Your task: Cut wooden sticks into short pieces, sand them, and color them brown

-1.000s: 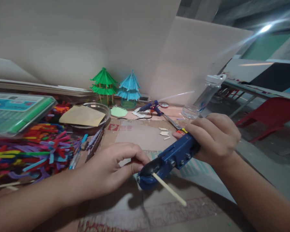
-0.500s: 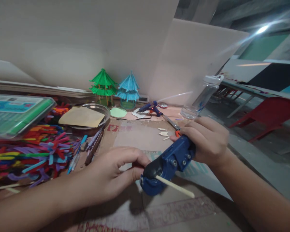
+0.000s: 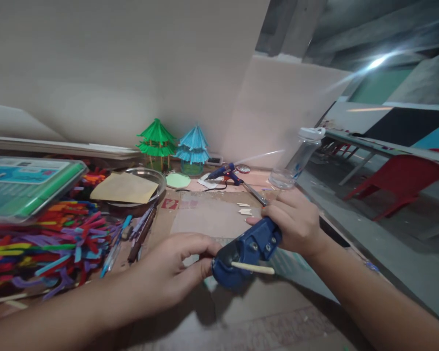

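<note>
Mostly hidden: scissors (image 3: 256, 195) hndls, bhd R hand (image 3: 296, 219) w/ blue tool (image 3: 256, 243).

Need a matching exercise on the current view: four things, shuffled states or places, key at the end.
Things:
1. Blue tool
2. Pale stick
3. Yellowish sheet
4. Bottle

States or places:
A. Sticking out of the dark part of a tool
B. Transparent, with a white cap
C. Gripped in the right hand
D. Lying on the round dish

Pairs: 1-C, 2-A, 3-D, 4-B
</note>
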Demonstrator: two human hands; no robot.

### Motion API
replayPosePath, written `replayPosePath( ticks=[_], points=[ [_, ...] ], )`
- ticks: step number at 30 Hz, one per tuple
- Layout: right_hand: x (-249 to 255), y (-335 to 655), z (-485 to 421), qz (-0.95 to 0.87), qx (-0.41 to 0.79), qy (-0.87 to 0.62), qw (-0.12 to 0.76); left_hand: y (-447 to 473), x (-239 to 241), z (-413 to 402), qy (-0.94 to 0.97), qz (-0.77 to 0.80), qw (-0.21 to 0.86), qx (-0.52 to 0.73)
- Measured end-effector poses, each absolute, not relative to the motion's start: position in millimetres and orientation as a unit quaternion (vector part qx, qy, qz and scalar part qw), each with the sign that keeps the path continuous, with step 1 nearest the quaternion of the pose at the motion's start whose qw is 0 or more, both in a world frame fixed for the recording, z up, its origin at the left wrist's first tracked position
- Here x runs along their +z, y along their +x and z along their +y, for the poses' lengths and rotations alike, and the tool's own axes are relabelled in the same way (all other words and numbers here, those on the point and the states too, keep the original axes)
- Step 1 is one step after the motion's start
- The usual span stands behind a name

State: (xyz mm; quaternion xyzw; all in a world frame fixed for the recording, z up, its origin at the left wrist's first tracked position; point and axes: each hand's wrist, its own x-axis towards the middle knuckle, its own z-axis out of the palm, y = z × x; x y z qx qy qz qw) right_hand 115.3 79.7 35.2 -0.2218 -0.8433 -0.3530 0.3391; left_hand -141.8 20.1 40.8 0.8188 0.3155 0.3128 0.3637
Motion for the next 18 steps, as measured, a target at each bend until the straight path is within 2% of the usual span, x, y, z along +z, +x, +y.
replayPosePath(
  ticks=[6,9,11,18],
  points=[
    [38.4,121.0,79.9,-0.844,-0.369,-0.230,0.314,-144.2,29.9,31.4,0.798,0.354,0.369,0.319],
    [31.2,130.5,72.9,-0.854,-0.343,-0.271,0.281,-150.5,20.8,49.3,0.813,0.419,0.293,0.279],
    [21.4,137.4,67.6,-0.858,-0.320,-0.311,0.254,-157.3,13.5,63.9,0.835,0.445,0.199,0.253],
    [-16.1,149.5,61.8,-0.862,-0.251,-0.398,0.186,-168.9,-1.5,98.9,0.839,0.480,0.100,0.237]
  ],
)
